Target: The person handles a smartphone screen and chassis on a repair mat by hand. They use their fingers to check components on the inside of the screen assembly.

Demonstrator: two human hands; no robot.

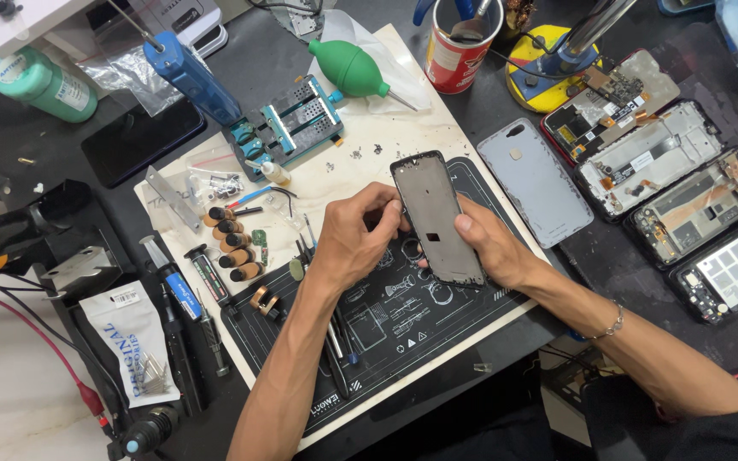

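Note:
Both my hands hold a dark phone frame (434, 213) above a black repair mat (386, 324). My left hand (354, 232) grips its left edge with the fingers curled onto the rim. Under the frame's right side is my right hand (493, 243), with the thumb lying on its face. The frame stands tilted, its top pointing away from me. A grey phone back cover (535, 181) lies just right of the frame on the table.
Several opened phones (672, 188) lie at the right. A blue holder jig (292, 128), a green air blower (352, 68), a red cup (459, 47), screwdriver bits (232, 248), screwdrivers (190, 299) and a plastic bag (134, 337) surround the mat.

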